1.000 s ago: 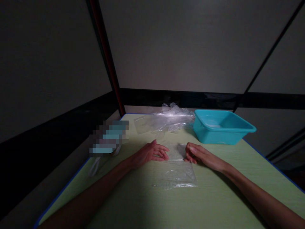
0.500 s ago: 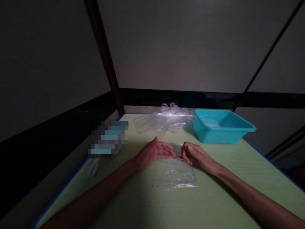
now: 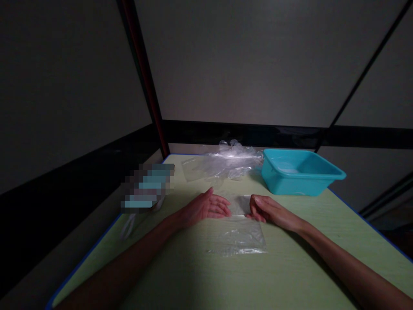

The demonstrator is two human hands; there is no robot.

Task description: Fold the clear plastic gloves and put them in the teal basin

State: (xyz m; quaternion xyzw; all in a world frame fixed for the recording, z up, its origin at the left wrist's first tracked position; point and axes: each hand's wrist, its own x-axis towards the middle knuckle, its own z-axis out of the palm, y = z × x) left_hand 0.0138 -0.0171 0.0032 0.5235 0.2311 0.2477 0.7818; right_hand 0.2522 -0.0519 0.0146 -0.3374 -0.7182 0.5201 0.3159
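A clear plastic bag (image 3: 238,237) lies flat on the pale green table in front of me, with a few creases and a shiny near edge. My left hand (image 3: 206,206) is open at its left side, palm turned inward and fingers stretched over the bag's upper part. Across from it, my right hand (image 3: 266,209) is at the bag's right side with fingers curled in and the thumb against them. Whatever those curled fingers may hold is hidden. A gap separates the two hands, and the bag shows between them.
Behind the hands lies a crumpled heap of clear plastic bags (image 3: 232,159). A turquoise plastic basin (image 3: 300,178) stands at the back right, beside the heap. A blurred-out object (image 3: 148,187) with a white strap (image 3: 128,226) lies along the table's left edge. Walls rise behind the table (image 3: 219,284).
My hands have drawn slightly apart: the left a little leftward, the right a little rightward. The flat bag, the heap and the basin stay where they were.
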